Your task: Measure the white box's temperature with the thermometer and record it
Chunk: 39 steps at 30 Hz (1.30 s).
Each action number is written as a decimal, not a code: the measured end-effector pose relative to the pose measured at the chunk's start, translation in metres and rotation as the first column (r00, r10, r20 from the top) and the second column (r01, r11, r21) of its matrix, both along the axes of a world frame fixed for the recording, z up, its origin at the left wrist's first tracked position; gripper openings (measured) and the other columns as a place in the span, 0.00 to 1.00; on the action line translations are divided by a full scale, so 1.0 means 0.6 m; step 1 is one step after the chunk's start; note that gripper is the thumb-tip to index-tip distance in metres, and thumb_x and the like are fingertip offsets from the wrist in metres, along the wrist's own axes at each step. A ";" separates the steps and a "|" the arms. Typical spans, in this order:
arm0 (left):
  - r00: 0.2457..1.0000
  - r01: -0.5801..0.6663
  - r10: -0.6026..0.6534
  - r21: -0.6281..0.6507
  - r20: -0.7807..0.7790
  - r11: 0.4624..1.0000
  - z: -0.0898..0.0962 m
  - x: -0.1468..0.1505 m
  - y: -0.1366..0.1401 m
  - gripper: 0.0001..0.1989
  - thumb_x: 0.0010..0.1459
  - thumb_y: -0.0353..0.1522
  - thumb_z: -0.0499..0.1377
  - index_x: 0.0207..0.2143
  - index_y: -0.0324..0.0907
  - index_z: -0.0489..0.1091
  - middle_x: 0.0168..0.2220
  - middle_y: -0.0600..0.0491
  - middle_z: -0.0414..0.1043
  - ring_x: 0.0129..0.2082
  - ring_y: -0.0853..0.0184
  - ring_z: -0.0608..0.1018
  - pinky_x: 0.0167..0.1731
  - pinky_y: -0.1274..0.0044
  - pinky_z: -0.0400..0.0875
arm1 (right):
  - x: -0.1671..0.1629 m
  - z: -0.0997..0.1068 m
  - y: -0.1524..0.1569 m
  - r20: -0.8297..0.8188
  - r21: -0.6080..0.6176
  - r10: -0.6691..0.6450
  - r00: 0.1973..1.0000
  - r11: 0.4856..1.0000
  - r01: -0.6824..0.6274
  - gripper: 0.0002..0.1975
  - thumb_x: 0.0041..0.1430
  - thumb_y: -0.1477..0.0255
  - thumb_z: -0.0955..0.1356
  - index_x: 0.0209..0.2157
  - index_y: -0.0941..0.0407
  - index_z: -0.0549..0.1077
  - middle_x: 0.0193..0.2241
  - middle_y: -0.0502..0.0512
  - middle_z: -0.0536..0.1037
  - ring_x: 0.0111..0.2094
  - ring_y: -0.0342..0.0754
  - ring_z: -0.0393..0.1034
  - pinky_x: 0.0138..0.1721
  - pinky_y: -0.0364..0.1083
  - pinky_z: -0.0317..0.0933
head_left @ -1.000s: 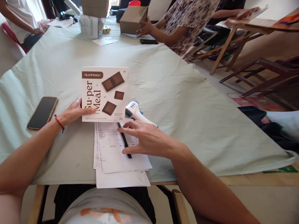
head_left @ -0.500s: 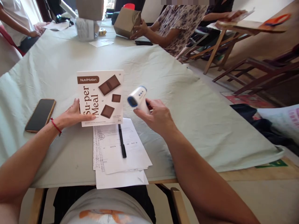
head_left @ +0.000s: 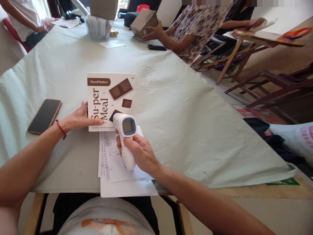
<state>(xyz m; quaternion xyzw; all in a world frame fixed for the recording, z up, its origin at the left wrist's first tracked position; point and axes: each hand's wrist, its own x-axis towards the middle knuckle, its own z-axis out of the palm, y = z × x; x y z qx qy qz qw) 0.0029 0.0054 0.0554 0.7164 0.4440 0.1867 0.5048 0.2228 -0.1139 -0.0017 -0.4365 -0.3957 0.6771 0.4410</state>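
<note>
Loads of room to the right of the box (head_left: 112,99), tbh: a wide stretch of cloth (head_left: 195,130) a hand could slide across easily. The box's lower right corner is the tight bit, with the thermometer (head_left: 122,130) and right hand (head_left: 141,151) blocking it from the near side. On the left, the left hand (head_left: 79,118) plugs the gap between box and phone (head_left: 44,116). Tub (head_left: 96,31) and carton (head_left: 144,24) crowd the far end.
</note>
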 end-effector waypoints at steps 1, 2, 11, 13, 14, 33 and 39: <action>1.000 -0.002 0.003 0.008 -0.010 1.000 -0.001 -0.001 0.000 0.35 0.47 0.42 0.74 0.53 0.40 0.64 0.52 0.43 0.76 0.55 0.49 0.76 0.54 0.55 0.73 | 0.001 0.001 0.001 0.014 0.003 0.014 1.000 1.000 -0.014 0.21 0.53 0.52 0.69 0.35 0.56 0.68 0.29 0.51 0.67 0.28 0.44 0.60 0.29 0.46 0.56; 1.000 -0.007 0.007 0.021 -0.023 1.000 -0.002 -0.001 0.001 0.35 0.47 0.42 0.74 0.54 0.40 0.64 0.52 0.43 0.76 0.55 0.49 0.76 0.55 0.55 0.73 | 0.002 0.003 0.002 0.027 0.011 0.025 0.999 1.000 -0.025 0.21 0.53 0.52 0.69 0.35 0.56 0.68 0.29 0.51 0.67 0.28 0.44 0.60 0.30 0.46 0.57; 0.996 -0.006 0.016 0.107 -0.091 0.994 -0.007 -0.006 0.006 0.35 0.48 0.42 0.74 0.54 0.40 0.65 0.54 0.43 0.72 0.58 0.49 0.73 0.57 0.52 0.70 | 0.002 -0.006 -0.001 -0.044 0.091 0.061 0.997 0.994 -0.056 0.26 0.55 0.46 0.70 0.37 0.56 0.69 0.29 0.51 0.65 0.29 0.44 0.60 0.31 0.46 0.56; 0.995 0.002 0.009 0.110 -0.096 0.994 -0.007 -0.007 0.006 0.34 0.48 0.43 0.74 0.53 0.40 0.66 0.54 0.43 0.73 0.58 0.48 0.73 0.57 0.52 0.70 | 0.002 -0.007 0.000 -0.065 0.078 0.062 0.996 0.995 -0.057 0.27 0.54 0.45 0.70 0.37 0.56 0.69 0.30 0.51 0.66 0.29 0.44 0.60 0.31 0.46 0.56; 0.996 0.004 0.006 0.106 -0.093 0.994 -0.007 -0.007 0.006 0.34 0.48 0.43 0.74 0.53 0.40 0.66 0.54 0.43 0.73 0.57 0.49 0.73 0.57 0.52 0.70 | 0.002 -0.007 0.000 -0.063 0.079 0.061 0.996 0.995 -0.056 0.27 0.54 0.46 0.70 0.37 0.56 0.69 0.30 0.51 0.66 0.29 0.44 0.59 0.31 0.46 0.56; 0.994 0.004 0.006 0.095 -0.107 0.995 0.004 -0.001 0.001 0.34 0.49 0.44 0.73 0.54 0.40 0.67 0.54 0.43 0.73 0.55 0.50 0.75 0.56 0.53 0.71 | 0.008 0.005 0.004 -0.144 0.143 0.086 0.986 0.988 -0.066 0.28 0.52 0.47 0.74 0.40 0.55 0.71 0.31 0.51 0.69 0.29 0.43 0.62 0.31 0.46 0.62; 0.997 0.009 -0.005 0.061 -0.072 0.998 0.009 0.002 0.000 0.36 0.50 0.44 0.73 0.56 0.40 0.66 0.54 0.42 0.74 0.55 0.49 0.75 0.56 0.54 0.72 | 0.027 0.034 -0.008 -0.122 0.259 0.021 0.992 0.966 0.012 0.26 0.51 0.48 0.75 0.38 0.55 0.72 0.28 0.51 0.69 0.27 0.43 0.62 0.29 0.46 0.63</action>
